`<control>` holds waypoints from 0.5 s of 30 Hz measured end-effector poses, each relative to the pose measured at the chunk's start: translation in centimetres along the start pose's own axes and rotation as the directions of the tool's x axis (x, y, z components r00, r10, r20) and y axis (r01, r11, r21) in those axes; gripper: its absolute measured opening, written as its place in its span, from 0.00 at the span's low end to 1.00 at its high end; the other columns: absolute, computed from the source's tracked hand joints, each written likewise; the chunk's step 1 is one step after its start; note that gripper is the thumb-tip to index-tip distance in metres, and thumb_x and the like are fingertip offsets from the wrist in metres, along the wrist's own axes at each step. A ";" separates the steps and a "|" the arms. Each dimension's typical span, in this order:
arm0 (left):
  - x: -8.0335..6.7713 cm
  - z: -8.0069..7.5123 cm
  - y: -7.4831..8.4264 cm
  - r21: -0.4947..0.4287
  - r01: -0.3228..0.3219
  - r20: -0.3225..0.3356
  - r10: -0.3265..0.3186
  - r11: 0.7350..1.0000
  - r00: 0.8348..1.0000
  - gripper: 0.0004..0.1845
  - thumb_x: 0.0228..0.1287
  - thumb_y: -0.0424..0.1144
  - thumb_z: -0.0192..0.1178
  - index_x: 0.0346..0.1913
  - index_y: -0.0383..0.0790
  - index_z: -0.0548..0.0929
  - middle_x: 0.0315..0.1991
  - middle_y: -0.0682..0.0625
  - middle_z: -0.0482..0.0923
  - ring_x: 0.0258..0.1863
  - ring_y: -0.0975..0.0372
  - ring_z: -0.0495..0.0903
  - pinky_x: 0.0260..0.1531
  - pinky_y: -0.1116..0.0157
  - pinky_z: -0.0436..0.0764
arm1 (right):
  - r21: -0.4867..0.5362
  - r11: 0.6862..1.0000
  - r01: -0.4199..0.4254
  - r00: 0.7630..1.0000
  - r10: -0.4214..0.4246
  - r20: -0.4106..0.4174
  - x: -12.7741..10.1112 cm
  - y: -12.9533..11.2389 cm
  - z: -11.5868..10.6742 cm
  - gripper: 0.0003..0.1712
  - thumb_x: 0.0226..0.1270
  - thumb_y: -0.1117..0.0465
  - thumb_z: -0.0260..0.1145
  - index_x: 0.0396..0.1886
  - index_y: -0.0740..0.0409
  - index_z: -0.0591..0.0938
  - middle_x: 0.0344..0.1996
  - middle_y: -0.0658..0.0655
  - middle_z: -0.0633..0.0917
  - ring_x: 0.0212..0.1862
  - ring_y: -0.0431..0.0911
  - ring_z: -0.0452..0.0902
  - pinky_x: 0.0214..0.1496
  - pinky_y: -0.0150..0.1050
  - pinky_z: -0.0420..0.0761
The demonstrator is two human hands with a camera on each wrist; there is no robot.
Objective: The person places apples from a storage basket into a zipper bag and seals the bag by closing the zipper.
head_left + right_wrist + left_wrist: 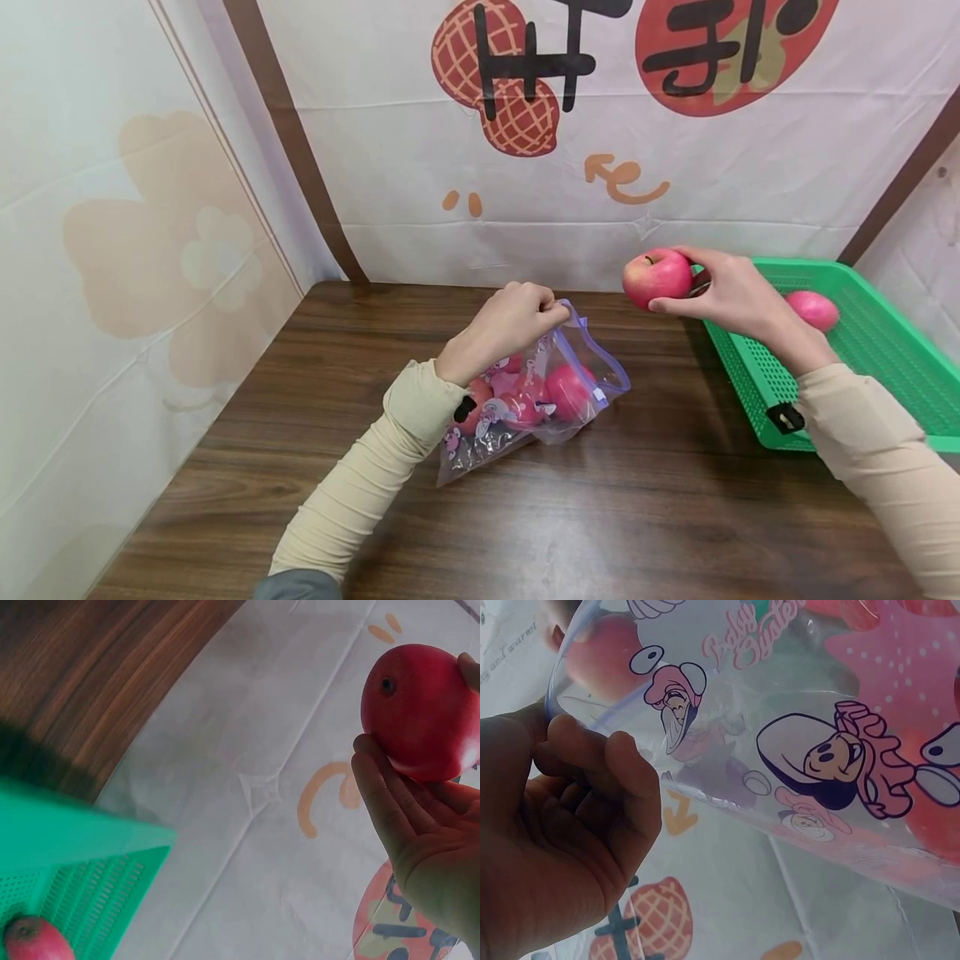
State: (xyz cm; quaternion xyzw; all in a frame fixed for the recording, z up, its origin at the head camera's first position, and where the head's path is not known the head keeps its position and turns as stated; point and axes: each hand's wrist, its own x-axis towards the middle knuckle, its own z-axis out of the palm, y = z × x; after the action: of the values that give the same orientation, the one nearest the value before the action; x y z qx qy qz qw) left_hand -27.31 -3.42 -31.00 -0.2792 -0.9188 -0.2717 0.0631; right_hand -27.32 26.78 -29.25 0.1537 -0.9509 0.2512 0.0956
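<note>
apples (570,392) lie in the zip bag (480,457); the left hand (512,321) pinches its rim (576,362), which i'd keep wide; next, one lifted apple (654,279), the right hand (738,296) pinching it, gently i'd hope; then the green basket (873,358).

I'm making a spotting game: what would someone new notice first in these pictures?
Probably the pink-red apple, held up by the right grip, left of the green basket. Next, maybe the clear cartoon bag in the head view's middle, red fruit inside, held at one edge by the left grip. Behind is a big peanut drawing.
</note>
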 end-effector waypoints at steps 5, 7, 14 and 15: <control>0.1 -0.1 0.0 -0.001 -0.002 -0.008 0.002 1.000 1.000 0.21 0.65 0.45 0.52 0.15 0.46 0.63 0.14 0.57 0.56 0.16 0.67 0.54 0.20 0.68 0.59 | 0.014 1.000 0.020 1.000 -0.020 0.006 0.0 -0.8 0.6 0.45 0.50 0.37 0.76 0.66 0.49 0.74 0.49 0.58 0.84 0.43 0.52 0.82 0.42 0.46 0.82; 0.1 0.0 0.0 -0.003 -0.004 -0.007 0.004 1.000 1.000 0.21 0.65 0.45 0.52 0.15 0.46 0.63 0.14 0.57 0.56 0.16 0.67 0.54 0.20 0.69 0.59 | 0.017 0.999 0.028 1.000 -0.028 0.014 0.0 -1.0 0.9 0.45 0.50 0.37 0.76 0.65 0.49 0.74 0.48 0.57 0.84 0.43 0.51 0.81 0.42 0.46 0.83; 0.2 0.1 0.0 0.006 -0.010 -0.013 0.010 1.000 1.000 0.20 0.64 0.44 0.51 0.15 0.46 0.63 0.14 0.57 0.56 0.17 0.67 0.54 0.21 0.69 0.58 | 0.023 0.997 0.077 0.996 -0.078 0.032 0.0 -1.6 2.1 0.45 0.49 0.38 0.76 0.65 0.51 0.75 0.46 0.56 0.85 0.40 0.49 0.81 0.42 0.44 0.82; 0.2 0.0 0.0 0.009 -0.009 -0.016 0.009 1.000 1.000 0.20 0.64 0.44 0.51 0.15 0.46 0.63 0.14 0.57 0.56 0.17 0.67 0.54 0.21 0.69 0.58 | 0.026 0.996 0.087 0.996 -0.088 0.034 0.0 -1.7 2.2 0.44 0.49 0.38 0.77 0.65 0.51 0.75 0.45 0.56 0.85 0.40 0.48 0.81 0.42 0.44 0.82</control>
State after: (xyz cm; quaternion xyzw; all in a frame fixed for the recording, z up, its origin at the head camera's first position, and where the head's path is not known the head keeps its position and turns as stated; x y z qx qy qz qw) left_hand -27.49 -3.32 -30.99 -0.2808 -0.9182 -0.2698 0.0729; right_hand -26.96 24.26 -30.39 0.2008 -0.9416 0.2557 0.0878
